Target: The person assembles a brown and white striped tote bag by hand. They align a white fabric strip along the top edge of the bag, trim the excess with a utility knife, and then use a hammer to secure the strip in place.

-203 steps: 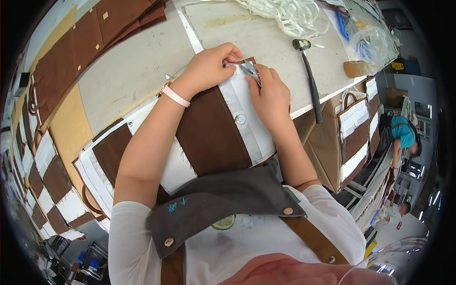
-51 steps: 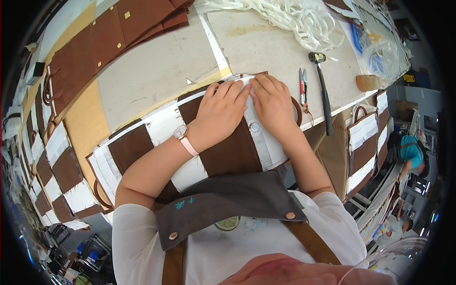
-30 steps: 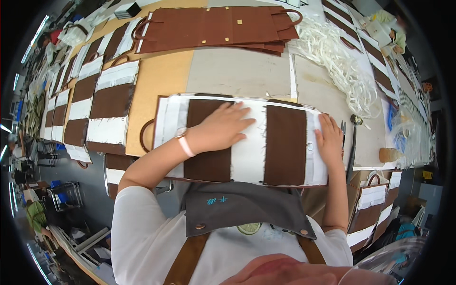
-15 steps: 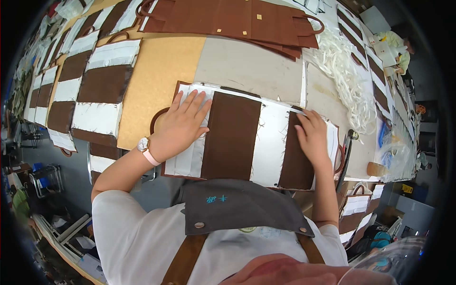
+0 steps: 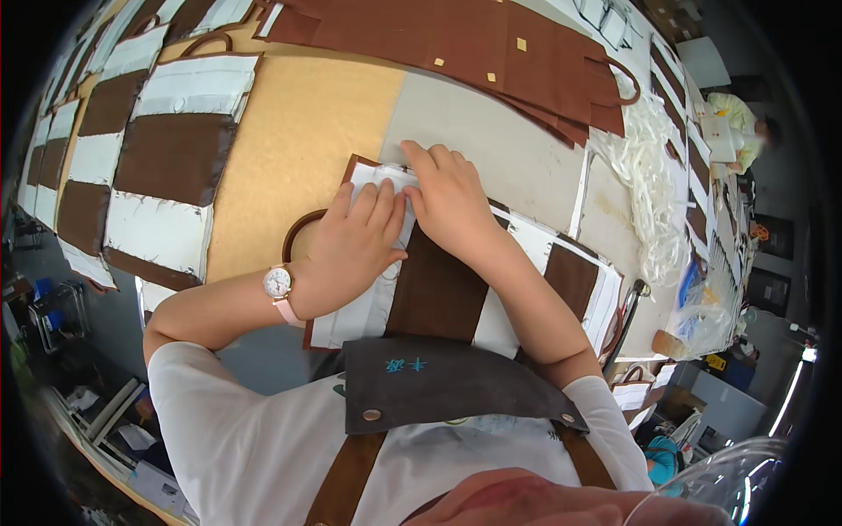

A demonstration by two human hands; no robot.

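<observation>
A bag panel of brown and white bands (image 5: 438, 294) lies flat on the table before me, with a brown loop handle (image 5: 300, 230) at its left end. My left hand (image 5: 351, 245) rests palm down on the white band at that end, fingers stretched out. It wears a watch with a pink strap (image 5: 279, 282). Beside it, my right hand (image 5: 452, 202) sits at the panel's far left edge, thumb apart from the bent fingers. Whatever lies under the right palm is hidden.
More striped bag panels (image 5: 167, 158) lie at the left. Brown bags with handles (image 5: 421, 39) are stacked at the far side. A heap of white strips (image 5: 649, 193) spreads at the right, near a clear plastic bag (image 5: 702, 311). Another person (image 5: 735, 131) is at the far right.
My right hand has moved left from the panel's right end to its far left edge, near my left hand. The left hand stays on the white band.
</observation>
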